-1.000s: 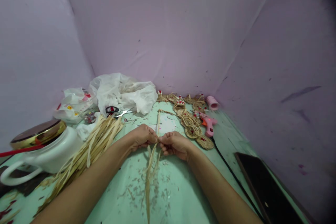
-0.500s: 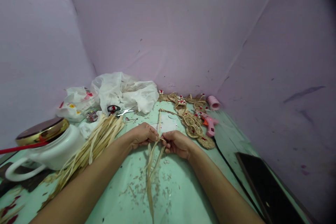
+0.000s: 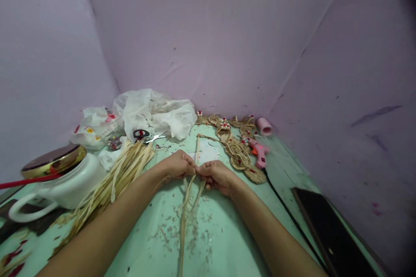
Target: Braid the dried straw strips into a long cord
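Note:
My left hand [image 3: 180,165] and my right hand [image 3: 217,176] meet at the middle of the table, fingertips touching. Both pinch a thin braid of dried plant fibre [image 3: 198,151] that runs up from my fingers and bends right at its far end. Loose fibre strips [image 3: 183,225] hang from beneath my fingers toward the near edge. The exact crossing of the strands is hidden behind the fingertips. Beyond my right hand lies a coiled braided piece [image 3: 238,156], its far parts set with red and white beads. Left of my left forearm rests a bundle of dry fibre strips [image 3: 110,194].
A pink glue gun [image 3: 260,154] with a black cord and a pink spool [image 3: 264,127] lie right. A black phone-like slab [image 3: 328,229] is near the right wall. Scissors [image 3: 156,138], plastic bags [image 3: 156,114] and a white teapot-like vessel [image 3: 74,186] stand left. Scraps litter the green table [image 3: 234,233].
My right fingers have closed in against the left fingertips, covering the strand crossing. The loose strips below have swung slightly left. Everything else stays about where it was.

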The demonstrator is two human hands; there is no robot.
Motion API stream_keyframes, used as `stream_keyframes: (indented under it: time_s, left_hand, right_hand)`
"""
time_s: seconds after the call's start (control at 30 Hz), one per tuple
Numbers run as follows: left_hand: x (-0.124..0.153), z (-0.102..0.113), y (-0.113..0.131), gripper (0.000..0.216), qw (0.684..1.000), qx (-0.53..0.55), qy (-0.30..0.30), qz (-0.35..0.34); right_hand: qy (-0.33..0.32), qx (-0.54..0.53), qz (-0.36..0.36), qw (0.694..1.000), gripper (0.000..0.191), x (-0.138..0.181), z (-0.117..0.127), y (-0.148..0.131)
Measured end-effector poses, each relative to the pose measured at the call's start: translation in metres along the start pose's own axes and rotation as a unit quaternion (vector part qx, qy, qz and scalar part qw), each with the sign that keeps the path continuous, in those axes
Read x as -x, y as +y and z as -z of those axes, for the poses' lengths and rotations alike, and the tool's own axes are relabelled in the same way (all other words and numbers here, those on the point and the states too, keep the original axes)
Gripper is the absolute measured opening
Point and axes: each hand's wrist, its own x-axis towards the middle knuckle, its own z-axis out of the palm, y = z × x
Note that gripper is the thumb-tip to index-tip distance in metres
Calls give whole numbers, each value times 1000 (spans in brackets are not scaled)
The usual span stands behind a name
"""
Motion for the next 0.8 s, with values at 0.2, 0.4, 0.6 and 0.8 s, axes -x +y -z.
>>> stream_keyframes:
  time_s: [0.2,0.4,0.6,0.8]
  left_hand:
    - [3,-4,4,10,977,-193,50,-75]
    - [4,8,1,11,980,-192,-12,-50]
    - [18,50,8,15,981,-184,-48,45]
    - [27,92,9,15,931,-303,199,40]
  right_hand:
    - [31,28,3,999,18,0,-2,1]
    - [60,15,20,998,8,-2,-2,3]
    - [76,22,23,997,8,-2,-4,4]
    - [71,26,21,997,8,-2,-2,6]
